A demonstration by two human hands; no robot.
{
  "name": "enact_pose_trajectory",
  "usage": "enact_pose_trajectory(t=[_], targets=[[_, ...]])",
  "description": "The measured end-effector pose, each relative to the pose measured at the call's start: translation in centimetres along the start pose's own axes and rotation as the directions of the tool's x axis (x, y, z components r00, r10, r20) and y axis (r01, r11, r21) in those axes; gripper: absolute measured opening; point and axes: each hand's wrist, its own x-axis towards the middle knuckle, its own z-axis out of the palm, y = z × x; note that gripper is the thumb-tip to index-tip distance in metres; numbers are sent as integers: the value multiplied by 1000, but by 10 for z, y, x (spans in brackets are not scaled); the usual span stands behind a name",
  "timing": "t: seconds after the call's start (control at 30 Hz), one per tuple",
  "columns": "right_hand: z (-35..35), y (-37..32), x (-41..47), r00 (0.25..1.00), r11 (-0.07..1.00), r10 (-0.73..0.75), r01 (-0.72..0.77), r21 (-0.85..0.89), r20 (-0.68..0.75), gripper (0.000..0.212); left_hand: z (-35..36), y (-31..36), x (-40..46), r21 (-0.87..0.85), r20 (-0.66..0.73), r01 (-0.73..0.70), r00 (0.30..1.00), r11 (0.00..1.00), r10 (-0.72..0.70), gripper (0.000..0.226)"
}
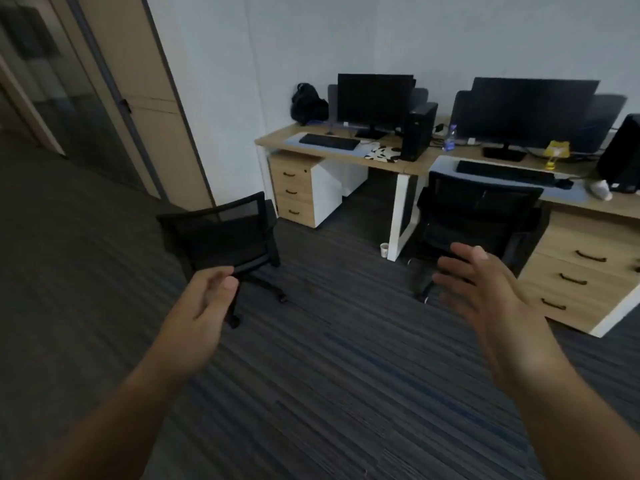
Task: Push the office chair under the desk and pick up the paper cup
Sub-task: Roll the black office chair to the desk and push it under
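A black mesh office chair (225, 237) stands out on the carpet, left of the wooden desk (381, 161) and turned away from it. A small white paper cup (384, 250) sits on the floor beside the desk's white leg (400, 216). My left hand (204, 303) reaches forward just short of the chair's back, fingers loosely curled and holding nothing. My right hand (485, 296) is raised with fingers spread, in front of a second black chair (481, 216) tucked at the right desk.
A wooden drawer unit (294, 188) stands under the left desk's left end. Monitors (374, 102), keyboards, a black PC tower (417, 129) and a water bottle (449, 137) are on the desks. Another drawer unit (581, 271) stands at right. A glass door and wood panel are at left.
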Motion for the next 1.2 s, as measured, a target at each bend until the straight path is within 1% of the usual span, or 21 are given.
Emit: enact_pose_trajectory(t=[0.07, 0.17, 0.23, 0.3, 0.37, 0.43, 0.53, 0.63, 0.7, 0.77, 0.83, 0.93, 1.07, 1.2], targets=[[11, 8, 9, 998, 999, 38, -39, 12, 53, 52, 1, -8, 2, -59, -5, 75, 997, 995, -76, 53], [33, 19, 26, 993, 997, 76, -75, -22, 87, 56, 0, -28, 10, -39, -31, 70, 997, 997, -72, 47], [52, 27, 46, 990, 995, 99, -94, -45, 101, 58, -6, -43, 27, -43, -51, 98, 994, 994, -100, 47], [73, 34, 66, 987, 993, 115, -111, -44, 108, 52, -13, -55, 46, -46, -57, 105, 993, 993, -108, 52], [96, 44, 89, 984, 989, 141, -135, -58, 113, 39, -21, -69, 70, -51, -61, 115, 991, 992, -118, 56], [121, 54, 113, 980, 985, 161, -153, -73, 115, 35, -29, -84, 97, -60, -70, 125, 989, 990, -129, 56], [161, 63, 144, 973, 978, 202, -195, -69, 110, 39, -46, -106, 134, -52, -73, 149, 986, 987, -153, 51], [199, 71, 175, 972, 976, 210, -203, -72, 106, 54, -64, -125, 172, 6, -56, 154, 987, 988, -154, 48], [229, 79, 201, 965, 969, 237, -227, -96, 114, 47, -80, -142, 199, 31, -54, 177, 983, 984, -175, 45], [244, 83, 214, 964, 969, 240, -231, -88, 116, 37, -85, -150, 214, 43, -54, 168, 985, 985, -165, 40], [267, 91, 238, 960, 967, 250, -240, -89, 124, 31, -92, -163, 238, 66, -56, 170, 985, 983, -166, 41], [299, 102, 278, 954, 964, 262, -250, -93, 149, 37, -97, -181, 279, 96, -67, 187, 981, 978, -181, 49], [332, 126, 341, 946, 963, 267, -254, -88, 186, 26, -99, -200, 339, 141, -79, 207, 977, 968, -197, 51], [367, 151, 417, 937, 959, 284, -276, -67, 205, 25, -100, -215, 404, 194, -103, 226, 972, 955, -209, 40]])
